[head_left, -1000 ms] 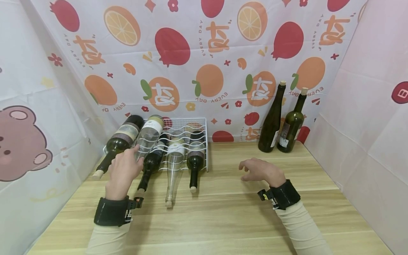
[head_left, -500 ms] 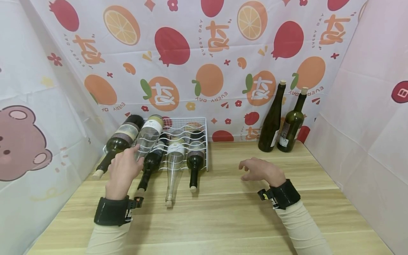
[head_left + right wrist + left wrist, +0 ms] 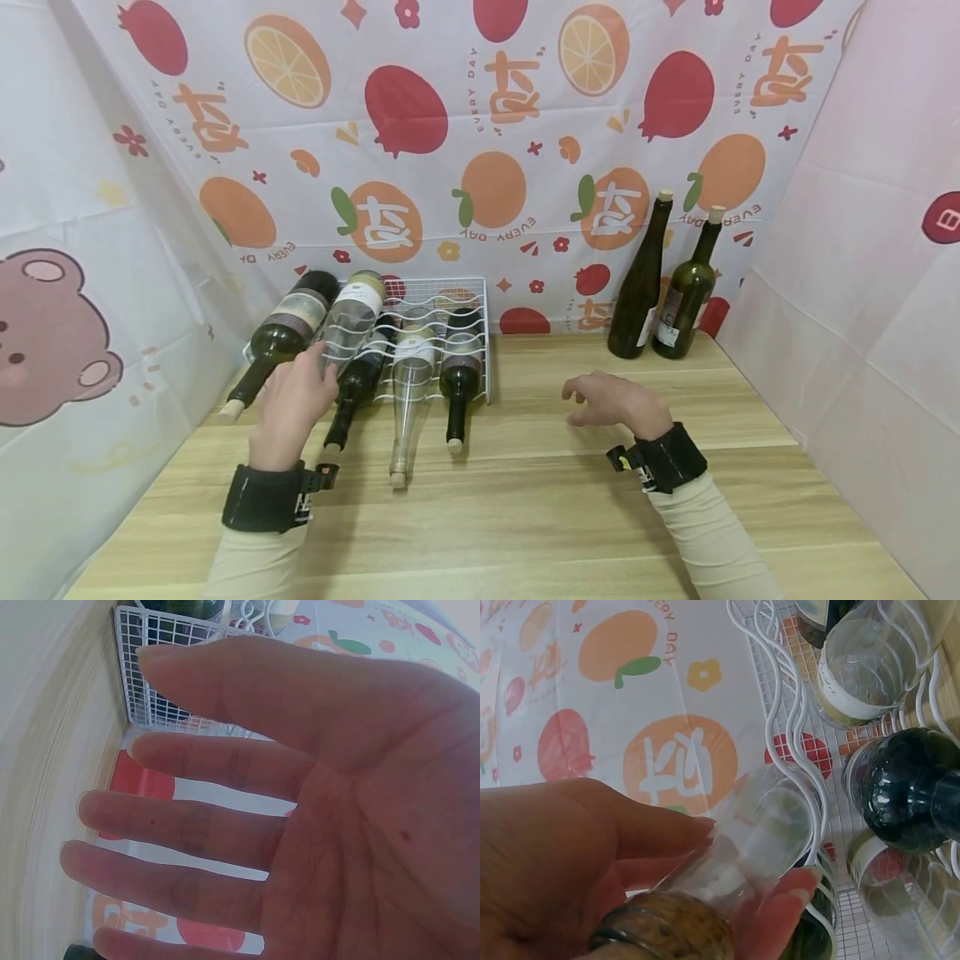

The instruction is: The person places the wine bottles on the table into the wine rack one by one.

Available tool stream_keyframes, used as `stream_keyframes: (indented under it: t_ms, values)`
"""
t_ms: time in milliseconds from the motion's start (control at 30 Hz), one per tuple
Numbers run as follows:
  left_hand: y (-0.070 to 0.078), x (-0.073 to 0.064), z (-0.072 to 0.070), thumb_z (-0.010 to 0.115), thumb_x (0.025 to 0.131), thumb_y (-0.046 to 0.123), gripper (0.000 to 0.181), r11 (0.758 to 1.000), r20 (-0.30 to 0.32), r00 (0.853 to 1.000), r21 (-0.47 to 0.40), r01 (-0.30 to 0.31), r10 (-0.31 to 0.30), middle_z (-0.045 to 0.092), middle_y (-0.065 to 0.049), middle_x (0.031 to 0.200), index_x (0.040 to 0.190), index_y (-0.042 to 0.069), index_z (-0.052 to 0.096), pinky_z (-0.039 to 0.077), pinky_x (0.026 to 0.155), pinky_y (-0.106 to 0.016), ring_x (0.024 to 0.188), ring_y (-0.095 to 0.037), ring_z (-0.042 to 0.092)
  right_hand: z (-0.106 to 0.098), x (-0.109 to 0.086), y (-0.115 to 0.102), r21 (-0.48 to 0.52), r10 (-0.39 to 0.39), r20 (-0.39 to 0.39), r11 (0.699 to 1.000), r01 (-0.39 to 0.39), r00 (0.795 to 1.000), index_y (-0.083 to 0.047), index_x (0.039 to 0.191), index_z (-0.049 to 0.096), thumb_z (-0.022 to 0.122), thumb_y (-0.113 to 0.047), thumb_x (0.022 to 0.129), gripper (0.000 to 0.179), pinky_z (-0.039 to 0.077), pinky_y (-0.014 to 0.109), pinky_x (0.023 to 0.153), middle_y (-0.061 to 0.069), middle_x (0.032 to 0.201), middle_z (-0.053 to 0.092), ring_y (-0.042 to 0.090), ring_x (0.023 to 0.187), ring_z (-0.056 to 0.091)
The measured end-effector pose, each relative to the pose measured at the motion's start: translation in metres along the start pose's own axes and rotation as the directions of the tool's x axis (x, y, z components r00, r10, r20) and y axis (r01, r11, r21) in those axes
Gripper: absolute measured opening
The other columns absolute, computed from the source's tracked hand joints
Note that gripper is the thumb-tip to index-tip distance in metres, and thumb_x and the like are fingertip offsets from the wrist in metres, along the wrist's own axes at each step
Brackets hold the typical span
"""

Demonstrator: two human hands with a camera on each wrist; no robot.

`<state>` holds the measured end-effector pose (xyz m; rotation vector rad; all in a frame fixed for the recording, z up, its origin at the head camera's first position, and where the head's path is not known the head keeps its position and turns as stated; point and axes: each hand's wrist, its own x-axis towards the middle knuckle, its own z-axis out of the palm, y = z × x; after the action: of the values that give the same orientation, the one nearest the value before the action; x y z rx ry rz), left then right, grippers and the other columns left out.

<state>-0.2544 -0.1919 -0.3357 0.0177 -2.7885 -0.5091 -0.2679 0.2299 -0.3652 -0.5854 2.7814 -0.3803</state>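
Observation:
My left hand [image 3: 292,408] grips a clear glass bottle [image 3: 354,312] with a pale label, lying tilted on a white wire rack [image 3: 483,367]. In the left wrist view, thumb and fingers curl round the clear glass near its corked end [image 3: 667,926]. Left of it lies a dark green bottle [image 3: 288,317], its corked neck pointing toward me. On the rack's right side rest a dark bottle [image 3: 360,375], another clear bottle [image 3: 412,367] and a dark green bottle [image 3: 461,379]. My right hand [image 3: 618,404] hovers over the table, fingers extended in its wrist view, holding nothing.
Two corked dark green bottles stand upright at the back right, a taller one [image 3: 637,292] and a shorter one [image 3: 684,300]. A fruit-print cloth [image 3: 525,275] hangs behind the wooden table [image 3: 525,508]. Pale cloths close off both sides.

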Motion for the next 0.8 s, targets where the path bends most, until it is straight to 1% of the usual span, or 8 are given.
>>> stream_keyframes:
  t_ms: [100,167,300,533,700,800]
  values:
    - [0.0001,0.0002,0.0011,0.055,0.095,0.014,0.049,1.000,-0.042,0.999,-0.011,-0.030,0.029,0.057,-0.038,0.122,0.138,-0.009,0.048,0.045,0.075,-0.063,0.095,-0.056,0.059,0.0001,0.0001,0.0005,0.002,-0.004,-0.002,1.000,0.004,1.000,-0.010,0.121,0.065,0.073,-0.022,0.089,0.035,0.052,0.043,0.085,0.012,0.116,0.066,0.029,0.109,0.059]
    - [0.0000,-0.0003,0.0015,0.056,0.094,0.013,0.048,0.999,-0.063,0.997,-0.015,-0.042,0.040,0.058,-0.038,0.121,0.136,-0.010,0.050,0.045,0.074,-0.063,0.093,-0.056,0.060,0.0001,0.0003,0.0008,0.003,-0.007,-0.003,1.000,0.007,1.000,-0.010,0.121,0.065,0.073,-0.021,0.089,0.035,0.051,0.043,0.085,0.012,0.116,0.066,0.029,0.109,0.059]
    - [-0.0004,-0.0012,0.0020,0.057,0.093,0.012,0.047,0.999,-0.084,0.995,-0.019,-0.048,0.046,0.058,-0.037,0.122,0.135,-0.009,0.051,0.046,0.072,-0.063,0.092,-0.056,0.060,0.0002,0.0006,0.0011,0.003,-0.009,-0.002,1.000,0.009,1.000,-0.010,0.121,0.065,0.073,-0.022,0.089,0.035,0.052,0.043,0.085,0.011,0.115,0.066,0.029,0.109,0.059]
    - [-0.0005,-0.0013,0.0020,0.059,0.093,0.014,0.049,0.999,-0.079,0.996,-0.020,-0.051,0.049,0.058,-0.037,0.122,0.135,-0.009,0.051,0.046,0.074,-0.063,0.095,-0.056,0.059,0.0007,0.0011,0.0018,0.006,-0.016,0.000,1.000,0.016,1.000,-0.010,0.121,0.065,0.073,-0.022,0.089,0.035,0.052,0.043,0.085,0.012,0.116,0.066,0.029,0.109,0.059]
    - [0.0000,-0.0012,0.0008,0.066,0.088,0.015,0.057,0.999,-0.045,0.998,-0.024,-0.034,0.033,0.060,-0.036,0.118,0.137,-0.008,0.049,0.046,0.073,-0.060,0.095,-0.053,0.060,0.0011,0.0011,0.0019,0.008,-0.019,0.001,1.000,0.019,1.000,-0.009,0.121,0.065,0.073,-0.022,0.089,0.036,0.052,0.043,0.086,0.012,0.115,0.066,0.030,0.109,0.060]
    - [-0.0007,-0.0019,0.0001,0.067,0.086,0.012,0.057,0.999,-0.043,0.998,-0.020,-0.038,0.037,0.062,-0.034,0.113,0.137,-0.007,0.049,0.046,0.070,-0.058,0.092,-0.050,0.061,0.0011,0.0012,0.0018,0.007,-0.016,0.001,1.000,0.016,1.000,-0.009,0.122,0.065,0.073,-0.022,0.089,0.036,0.052,0.043,0.086,0.012,0.116,0.066,0.029,0.110,0.059]
